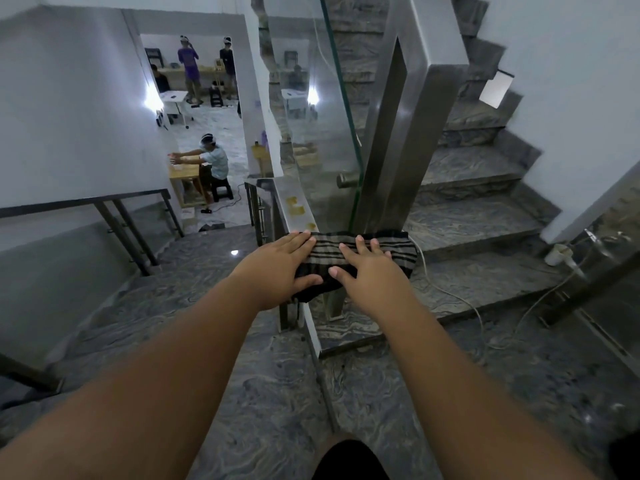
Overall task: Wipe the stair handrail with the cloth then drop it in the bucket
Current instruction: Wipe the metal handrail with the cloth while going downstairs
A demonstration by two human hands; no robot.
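Note:
A dark cloth with pale stripes (332, 259) lies draped across the flat steel stair handrail (291, 199). My left hand (277, 268) rests flat on the cloth's left end, fingers spread, thumb over its near edge. My right hand (370, 271) presses flat on the cloth's middle and right part, fingers apart. Yellowish stains mark the rail just beyond the cloth. No bucket is in view.
A glass panel (322, 133) and a thick steel post (391, 140) rise behind the rail. Marble steps (467, 216) climb to the right, with a white cable (450, 292) trailing over them. A dark railing (104, 206) stands left. Several people are in the room below.

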